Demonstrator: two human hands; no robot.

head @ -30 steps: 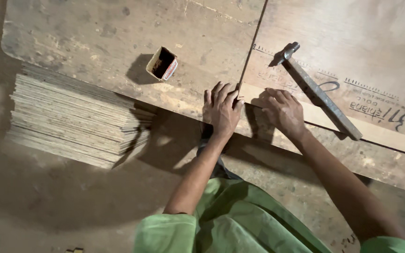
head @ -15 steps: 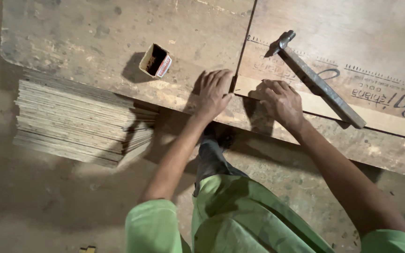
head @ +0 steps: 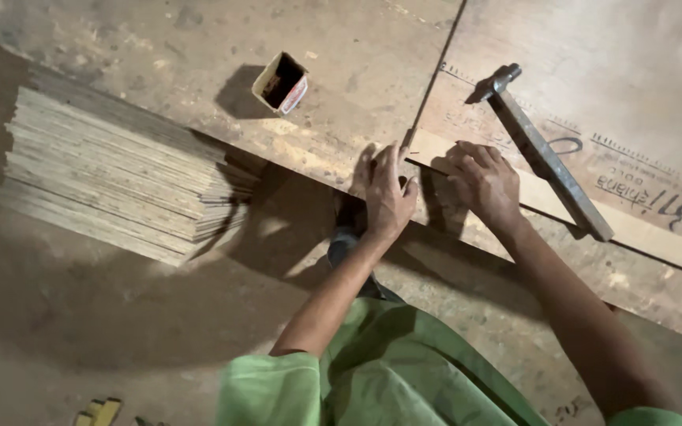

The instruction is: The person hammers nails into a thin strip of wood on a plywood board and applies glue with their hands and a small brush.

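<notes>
A long pale wooden strip (head: 645, 230) lies across two brown plywood sheets (head: 167, 55) on the floor. My right hand (head: 485, 183) presses down on the strip near its left end, fingers bent. My left hand (head: 388, 191) stands on its edge right at the strip's end, by the seam between the sheets; whether its fingertips pinch anything is hidden. A hammer (head: 548, 158) with a square wooden handle lies on the right sheet, just beyond my right hand, its metal head pointing away.
A small open cardboard box (head: 280, 83) stands on the left sheet, far left of my hands. A stack of thin plywood strips (head: 120, 177) lies under the sheet's left edge. My green clothing (head: 388, 371) fills the bottom.
My left hand has drawn back from lying flat on the sheet and turned on its edge at the strip's end. The right hand stays on the strip. The view shifted slightly.
</notes>
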